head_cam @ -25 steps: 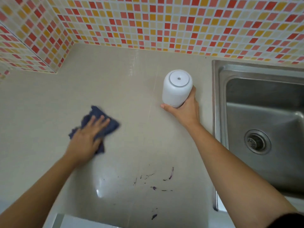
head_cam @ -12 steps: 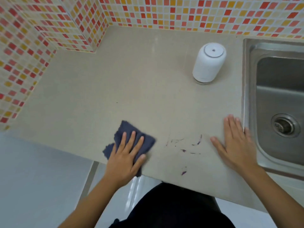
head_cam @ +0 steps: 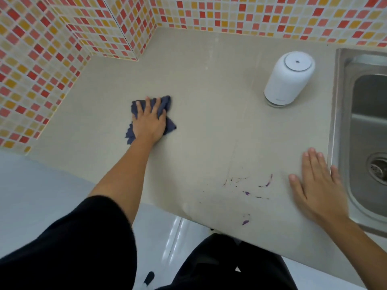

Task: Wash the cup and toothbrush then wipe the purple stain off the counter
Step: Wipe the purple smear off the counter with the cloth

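My left hand presses flat on a dark blue cloth in the middle of the beige counter. Purple stain marks lie near the counter's front edge, to the right of the cloth and apart from it. My right hand rests flat on the counter, fingers spread, just right of the stain and beside the sink's rim. A white cup stands upside down at the back right, with neither hand on it. No toothbrush is in view.
A steel sink with a drain fills the right edge. Red, orange and yellow mosaic tiles cover the back and left walls, which form a corner. The counter's front edge runs diagonally above a pale floor.
My right hand let go of the white cup and came down flat beside the stain. My left hand has slid the cloth away from the front edge toward the back.
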